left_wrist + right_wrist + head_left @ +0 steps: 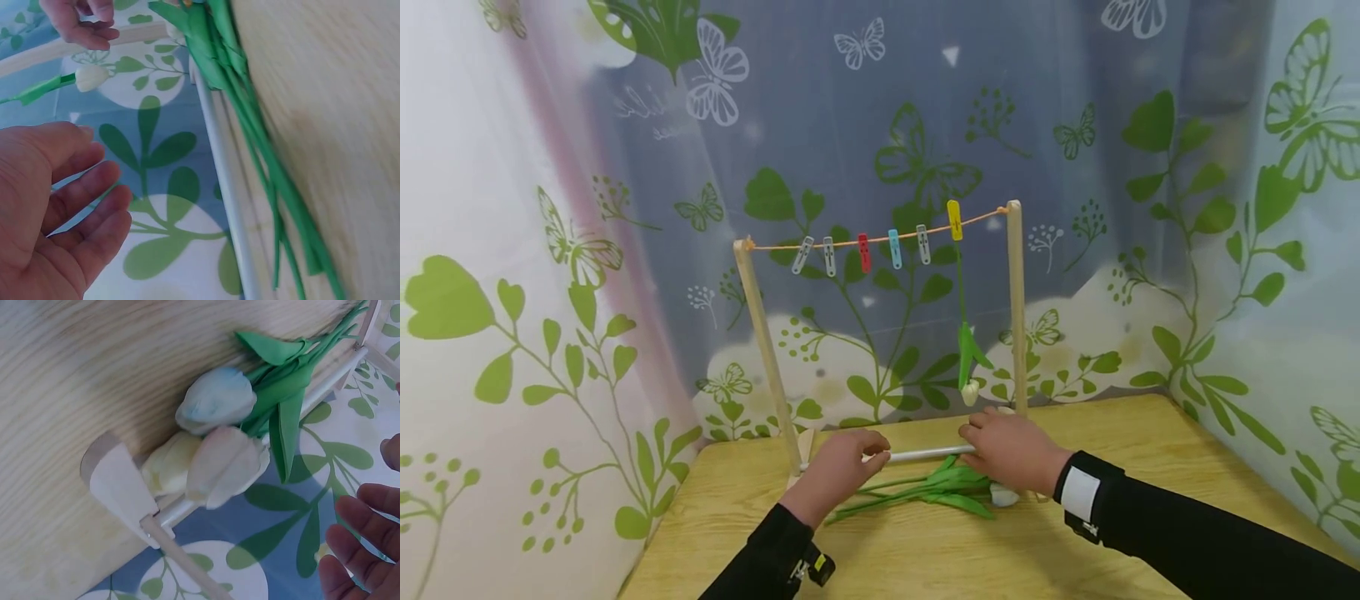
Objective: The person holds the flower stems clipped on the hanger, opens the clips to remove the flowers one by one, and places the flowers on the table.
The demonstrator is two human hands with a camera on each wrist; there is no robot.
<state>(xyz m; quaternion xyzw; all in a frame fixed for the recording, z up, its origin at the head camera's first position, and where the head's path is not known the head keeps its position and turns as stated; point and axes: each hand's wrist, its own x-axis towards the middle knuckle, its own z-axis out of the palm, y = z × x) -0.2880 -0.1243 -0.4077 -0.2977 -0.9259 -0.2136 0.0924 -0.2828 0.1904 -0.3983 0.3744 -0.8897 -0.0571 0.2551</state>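
Observation:
My left hand [841, 468] hovers over the table's middle, fingers loosely bent and nothing in them, as the left wrist view shows. My right hand [1018, 450], also holding nothing, is below a hanging white tulip [970, 392]. That tulip hangs head down, its stem clipped by a yellow clothespin [955, 221] on an orange cord [842, 245]. Under and between my hands lie several artificial tulips with green stems [275, 169]. In the right wrist view their heads show: a bluish one [219, 400], a pinkish one [226, 467] and a yellowish one [170, 465].
Two wooden posts, left [767, 358] and right [1017, 308], carry the cord. A white rod [928, 454] joins them low down. Grey, red [864, 252] and blue [895, 248] clothespins hang along the cord. A patterned curtain [820, 108] surrounds the wooden table [1120, 467].

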